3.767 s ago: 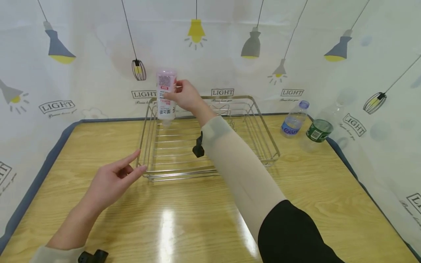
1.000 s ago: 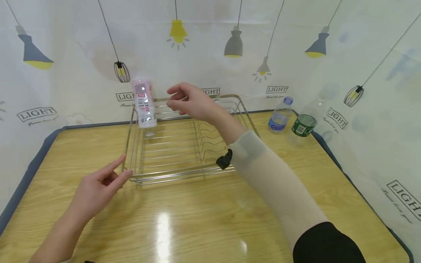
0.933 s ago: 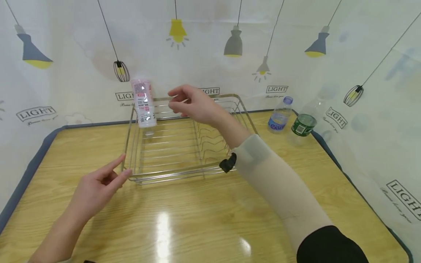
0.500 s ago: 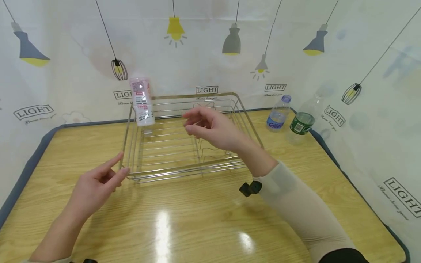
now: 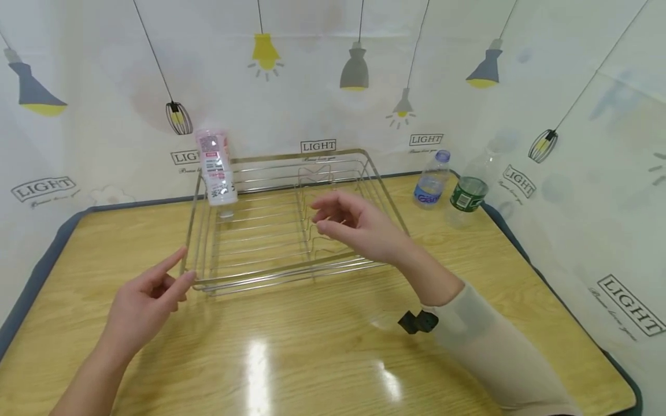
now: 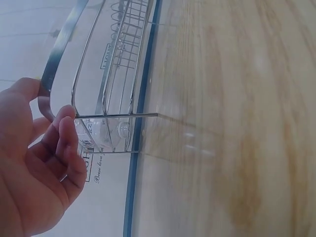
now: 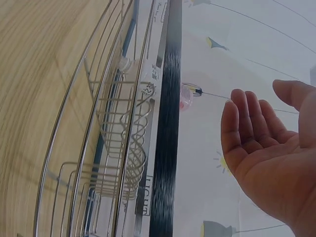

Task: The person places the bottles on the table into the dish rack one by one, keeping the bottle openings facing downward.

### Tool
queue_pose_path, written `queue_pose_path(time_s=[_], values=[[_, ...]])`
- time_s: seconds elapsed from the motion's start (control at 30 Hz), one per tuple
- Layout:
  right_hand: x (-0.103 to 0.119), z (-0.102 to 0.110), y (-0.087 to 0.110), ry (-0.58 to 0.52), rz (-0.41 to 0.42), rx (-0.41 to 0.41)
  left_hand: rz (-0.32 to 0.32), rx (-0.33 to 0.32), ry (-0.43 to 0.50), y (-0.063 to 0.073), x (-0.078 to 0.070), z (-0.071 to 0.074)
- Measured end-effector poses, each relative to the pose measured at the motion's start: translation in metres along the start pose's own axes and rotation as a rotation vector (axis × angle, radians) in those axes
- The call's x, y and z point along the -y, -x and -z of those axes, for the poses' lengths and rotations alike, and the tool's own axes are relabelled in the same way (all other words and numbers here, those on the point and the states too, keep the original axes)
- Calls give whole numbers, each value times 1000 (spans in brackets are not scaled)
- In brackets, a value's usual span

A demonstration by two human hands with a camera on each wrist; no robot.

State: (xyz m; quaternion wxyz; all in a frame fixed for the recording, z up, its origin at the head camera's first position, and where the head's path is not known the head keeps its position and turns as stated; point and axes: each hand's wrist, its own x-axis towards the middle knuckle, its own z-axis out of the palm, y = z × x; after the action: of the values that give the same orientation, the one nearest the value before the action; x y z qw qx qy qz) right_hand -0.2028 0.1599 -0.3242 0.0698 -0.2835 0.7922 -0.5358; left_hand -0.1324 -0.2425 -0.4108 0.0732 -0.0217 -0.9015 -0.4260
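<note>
A metal wire dish rack stands on the wooden table. Its front left corner is pinched between the thumb and index finger of my left hand; the left wrist view shows these fingers at the rim. Upside down in the rack's back left corner leans a plastic bottle with a pink and white label, its neck pointing down. My right hand, fingers loosely curled and holding nothing, hovers above the rack's right half. In the right wrist view its palm and fingers appear beside the rim, apart from it.
Right of the rack, near the back edge, stand two clear bottles: one with a blue cap and blue label, another with a green label. A cloth backdrop printed with lamps encloses the table behind and at the sides.
My right hand set the pink-labelled bottle in the rack's back left corner, let go, and drew back toward the right and front. My left hand stays at the rack's corner. The view shifted slightly.
</note>
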Motion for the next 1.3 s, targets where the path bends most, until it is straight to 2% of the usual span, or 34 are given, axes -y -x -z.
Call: queue_pose_path(time_s=[0.2, 0.3, 0.47, 0.57, 0.77, 0.87, 0.93, 1.1, 1.3], values=[[-4, 14, 12, 20, -20, -37, -46, -29, -35, 5, -2, -1], [-6, 23, 17, 32, -31, -68, -81, -72, -45, 7, -6, -2], [-8, 41, 23, 24, -42, -137, -183, -180, 34, 11, -21, -5], [-10, 54, 29, 19, -31, -195, -278, -193, 120, 13, -34, -9], [-23, 84, 45, 11, -13, -297, -481, -107, 268, 15, -56, -23], [-30, 99, 54, 2, -25, -344, -545, -54, 360, 15, -64, -32], [-34, 108, 60, -7, -38, -376, -552, -13, 405, 14, -70, -37], [-43, 132, 77, -15, -86, -487, -535, 106, 353, 15, -84, -44], [-56, 163, 97, 82, -192, -673, -558, 169, 353, 15, -97, -56]])
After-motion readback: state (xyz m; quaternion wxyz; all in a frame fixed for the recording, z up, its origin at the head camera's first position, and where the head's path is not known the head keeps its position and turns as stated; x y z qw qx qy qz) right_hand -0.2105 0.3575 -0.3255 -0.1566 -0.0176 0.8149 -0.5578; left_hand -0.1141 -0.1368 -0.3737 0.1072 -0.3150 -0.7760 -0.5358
